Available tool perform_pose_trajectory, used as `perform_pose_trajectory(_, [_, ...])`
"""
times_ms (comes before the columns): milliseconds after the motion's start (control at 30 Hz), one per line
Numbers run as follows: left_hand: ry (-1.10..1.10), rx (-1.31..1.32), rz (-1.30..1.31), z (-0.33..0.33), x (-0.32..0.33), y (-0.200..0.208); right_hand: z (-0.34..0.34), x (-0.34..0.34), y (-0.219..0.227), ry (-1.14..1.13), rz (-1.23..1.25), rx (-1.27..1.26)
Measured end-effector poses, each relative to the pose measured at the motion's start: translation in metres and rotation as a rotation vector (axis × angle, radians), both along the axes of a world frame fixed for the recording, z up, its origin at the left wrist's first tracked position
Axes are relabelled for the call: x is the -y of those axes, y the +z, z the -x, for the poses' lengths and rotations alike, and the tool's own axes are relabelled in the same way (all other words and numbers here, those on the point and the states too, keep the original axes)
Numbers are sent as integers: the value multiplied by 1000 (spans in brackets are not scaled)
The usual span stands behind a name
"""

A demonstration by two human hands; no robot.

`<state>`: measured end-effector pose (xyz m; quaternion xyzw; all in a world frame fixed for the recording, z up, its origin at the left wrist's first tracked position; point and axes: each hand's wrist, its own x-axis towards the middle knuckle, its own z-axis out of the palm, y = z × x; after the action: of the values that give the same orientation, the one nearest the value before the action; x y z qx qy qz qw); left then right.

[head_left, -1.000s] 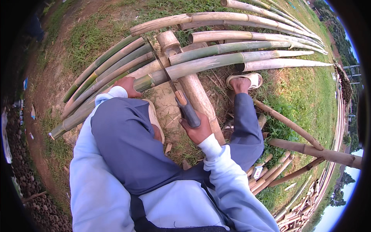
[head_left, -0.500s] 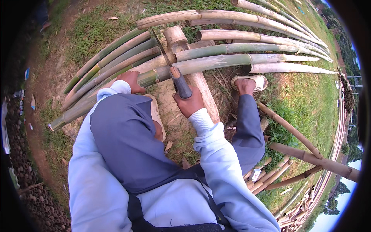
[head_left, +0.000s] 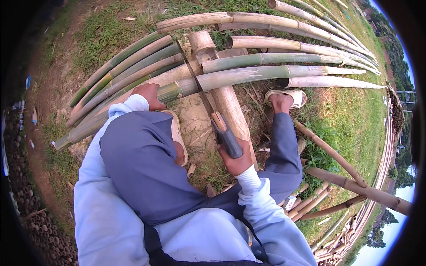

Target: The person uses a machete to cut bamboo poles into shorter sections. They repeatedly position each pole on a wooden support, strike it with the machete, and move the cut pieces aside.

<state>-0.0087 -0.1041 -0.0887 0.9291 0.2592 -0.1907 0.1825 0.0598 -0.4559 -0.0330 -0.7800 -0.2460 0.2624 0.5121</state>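
Note:
My right hand (head_left: 237, 158) is closed round the dark handle of a handsaw (head_left: 204, 98). The narrow blade slants up and left from the handle and lies across a green bamboo pole (head_left: 248, 76), just right of a joint. To the left of the blade, my left hand (head_left: 150, 96) grips the same pole, its fingers partly hidden behind the wrist and pole. Under the pole runs a thick, pale bamboo log (head_left: 230, 108), pointing toward me. My left foot, in a beige sandal (head_left: 175, 135), stands below the pole near my left hand.
Cut green bamboo lengths (head_left: 122, 66) lie side by side at the left. Long poles (head_left: 284, 20) stretch away to the upper right. A bamboo frame (head_left: 355, 182) stands at the right, with stacked pieces beneath it. Piled bamboo ends (head_left: 49, 239) show at the lower left.
My right hand has pulled the handsaw down and to the right, toward me, so more of the blade has passed over the pole. My left hand has kept its grip.

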Motion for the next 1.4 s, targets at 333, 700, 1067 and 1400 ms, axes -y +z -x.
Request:
perform_pose_trajectory(333, [19,-41,3,12,-4,-3,36,73,59,104,165,-130])
perform_pose_trajectory(700, [25,-72,55,-10,4,12,-32,-68,-30,45,96,67])
perform_pose_trajectory(1067, [16,-32,35,5,-2,3,62,107,73,15,224,-87])
perform_pose_trajectory(1400, [14,-9,36,0,-6,-14,-13,-35,-18,38,72,94])
